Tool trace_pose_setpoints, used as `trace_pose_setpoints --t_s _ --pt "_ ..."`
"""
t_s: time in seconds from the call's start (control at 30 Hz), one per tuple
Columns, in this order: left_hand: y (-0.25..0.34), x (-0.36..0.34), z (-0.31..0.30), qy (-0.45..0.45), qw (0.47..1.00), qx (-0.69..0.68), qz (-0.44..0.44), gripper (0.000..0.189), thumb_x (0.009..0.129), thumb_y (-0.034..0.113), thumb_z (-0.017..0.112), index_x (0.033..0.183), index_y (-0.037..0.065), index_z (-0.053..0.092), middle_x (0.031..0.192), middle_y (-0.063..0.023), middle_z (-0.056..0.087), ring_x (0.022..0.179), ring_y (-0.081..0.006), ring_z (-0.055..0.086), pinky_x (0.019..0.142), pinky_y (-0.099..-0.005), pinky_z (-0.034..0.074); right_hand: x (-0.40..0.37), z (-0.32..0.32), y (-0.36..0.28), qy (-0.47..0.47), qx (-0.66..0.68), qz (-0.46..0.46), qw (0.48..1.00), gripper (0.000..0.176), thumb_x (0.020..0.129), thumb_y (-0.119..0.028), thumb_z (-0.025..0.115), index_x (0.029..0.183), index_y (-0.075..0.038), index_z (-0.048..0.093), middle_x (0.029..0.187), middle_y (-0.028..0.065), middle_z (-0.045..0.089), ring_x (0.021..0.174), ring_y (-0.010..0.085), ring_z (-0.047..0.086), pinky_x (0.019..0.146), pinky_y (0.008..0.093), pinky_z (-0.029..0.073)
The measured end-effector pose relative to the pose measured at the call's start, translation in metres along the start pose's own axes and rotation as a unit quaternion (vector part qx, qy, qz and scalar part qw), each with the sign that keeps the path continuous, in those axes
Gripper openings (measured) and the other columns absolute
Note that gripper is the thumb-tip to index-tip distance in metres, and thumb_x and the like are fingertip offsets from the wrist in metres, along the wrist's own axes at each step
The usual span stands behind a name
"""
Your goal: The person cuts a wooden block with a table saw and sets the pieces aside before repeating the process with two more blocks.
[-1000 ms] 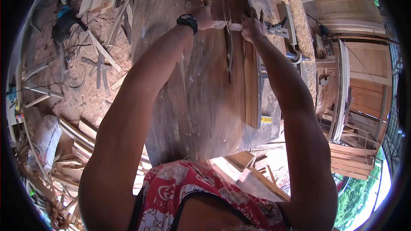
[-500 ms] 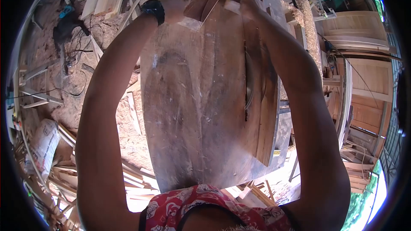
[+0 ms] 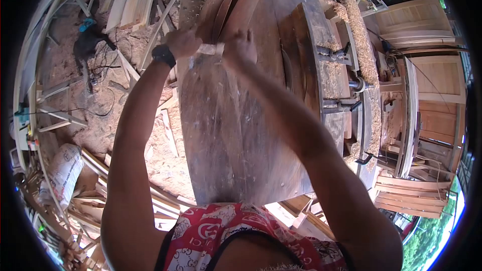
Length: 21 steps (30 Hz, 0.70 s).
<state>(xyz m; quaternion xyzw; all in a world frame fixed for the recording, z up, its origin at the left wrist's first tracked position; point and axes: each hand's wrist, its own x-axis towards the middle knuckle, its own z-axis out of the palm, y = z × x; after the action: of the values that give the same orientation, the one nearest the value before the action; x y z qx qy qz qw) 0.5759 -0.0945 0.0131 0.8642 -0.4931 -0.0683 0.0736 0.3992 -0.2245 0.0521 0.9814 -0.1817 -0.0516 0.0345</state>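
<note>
Black watch [image 3: 163,55] on the wrist, the left hand [image 3: 183,42] was curled at the near end of the reddish-brown boards [image 3: 217,10], slanting over the far part of the wooden surface [image 3: 216,125]. Right hand [image 3: 240,50] had its fingers closed on their other side, kinda blurry. Further right sat metal clamps [image 3: 334,55] and curly shavings [image 3: 359,30].

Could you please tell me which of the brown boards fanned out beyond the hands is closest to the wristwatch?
The leftmost board: its near end is beside the left hand, which wears the watch; the rightmost meets the right hand.
</note>
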Motion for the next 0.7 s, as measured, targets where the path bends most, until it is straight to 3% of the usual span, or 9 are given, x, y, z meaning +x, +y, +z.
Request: trace_pose_setpoints --t_s 0.03,0.1,0.17,0.27,0.4,0.53,0.6,0.67,0.7 --pt "0.007 -0.020 -0.007 -0.003 0.999 -0.023 -0.036 0.049 0.092 0.040 0.058 0.132 0.012 0.056 0.095 -0.0236 0.071 0.084 -0.0433 0.069 0.073 -0.0541 0.055 -0.034 0.005 -0.021 0.033 -0.040 -0.008 0.999 0.044 0.090 -0.025 0.056 0.128 -0.005 0.064 0.141 0.0224 0.053 0.141 0.0376 0.037 0.123 0.0520 0.015" --pt "0.039 -0.050 -0.026 0.031 0.997 -0.032 -0.058 0.056 0.094 0.049 0.056 0.135 0.010 0.055 0.089 -0.0231 0.071 0.083 -0.0439 0.069 0.073 -0.0532 0.056 -0.114 -0.040 -0.052 -0.090 0.043 -0.083 0.992 0.040 0.090 -0.025 0.055 0.122 -0.005 0.068 0.141 0.0286 0.051 0.140 0.0427 0.037 0.122 0.0542 0.015" --pt "0.065 -0.062 -0.035 -0.030 0.993 -0.042 -0.103 0.075 0.090 0.058 0.057 0.140 0.003 0.048 0.102 -0.0266 0.068 0.093 -0.0428 0.068 0.078 -0.0512 0.056 -0.200 -0.024 -0.089 -0.005 0.057 -0.103 0.993 0.039 0.090 -0.026 0.055 0.117 -0.004 0.072 0.140 0.0352 0.048 0.139 0.0472 0.037 0.120 0.0577 0.014" --pt "0.085 -0.065 -0.045 -0.099 0.978 -0.060 -0.176 0.104 0.084 0.072 0.058 0.147 -0.007 0.037 0.122 -0.0320 0.063 0.108 -0.0412 0.067 0.085 -0.0481 0.056 -0.309 -0.050 -0.115 -0.133 0.029 -0.161 0.978 0.039 0.093 -0.028 0.051 0.116 -0.004 0.072 0.141 0.0384 0.045 0.140 0.0507 0.034 0.119 0.0629 0.012" --pt "0.092 -0.062 0.012 0.079 0.964 -0.093 -0.235 0.123 0.076 0.074 0.064 0.154 -0.009 0.017 0.148 -0.0344 0.039 0.134 -0.0462 0.046 0.108 -0.0513 0.042 -0.404 -0.040 -0.116 -0.209 0.056 -0.099 0.971 0.048 0.093 -0.034 0.057 0.128 -0.003 0.065 0.146 0.0370 0.041 0.142 0.0542 0.027 0.118 0.0645 0.012" --pt "0.099 -0.056 0.008 0.019 0.948 -0.045 -0.313 0.117 0.072 0.061 0.071 0.152 -0.010 0.023 0.141 -0.0333 0.049 0.130 -0.0431 0.052 0.106 -0.0486 0.046 -0.426 -0.042 -0.100 -0.167 0.195 0.040 0.966 0.078 0.087 -0.040 0.068 0.149 0.000 0.040 0.153 0.0374 0.028 0.142 0.0558 0.024 0.115 0.0653 0.018" --pt "0.088 -0.076 0.005 0.032 0.953 -0.116 -0.278 0.112 0.071 0.060 0.073 0.147 -0.011 0.031 0.137 -0.0325 0.053 0.126 -0.0415 0.055 0.103 -0.0479 0.048 -0.424 -0.055 -0.105 -0.181 0.231 0.135 0.946 0.108 0.080 -0.044 0.076 0.157 -0.002 0.013 0.155 0.0361 0.020 0.138 0.0549 0.031 0.111 0.0641 0.029" --pt "0.068 -0.108 0.007 0.057 0.939 -0.262 -0.214 0.089 0.070 0.055 0.077 0.129 -0.009 0.055 0.120 -0.0267 0.066 0.108 -0.0340 0.068 0.092 -0.0437 0.054 -0.431 -0.019 -0.110 -0.117 0.237 0.127 0.956 0.106 0.082 -0.043 0.074 0.157 -0.003 0.011 0.156 0.0334 0.019 0.133 0.0529 0.037 0.107 0.0613 0.034" --pt "0.064 -0.132 0.003 0.061 0.937 -0.260 -0.226 0.089 0.070 0.055 0.077 0.129 -0.009 0.055 0.120 -0.0267 0.066 0.108 -0.0340 0.068 0.092 -0.0437 0.054 -0.435 -0.003 -0.114 -0.052 0.252 0.125 0.958 0.103 0.084 -0.042 0.071 0.158 -0.004 0.010 0.157 0.0306 0.018 0.128 0.0509 0.044 0.104 0.0585 0.040"
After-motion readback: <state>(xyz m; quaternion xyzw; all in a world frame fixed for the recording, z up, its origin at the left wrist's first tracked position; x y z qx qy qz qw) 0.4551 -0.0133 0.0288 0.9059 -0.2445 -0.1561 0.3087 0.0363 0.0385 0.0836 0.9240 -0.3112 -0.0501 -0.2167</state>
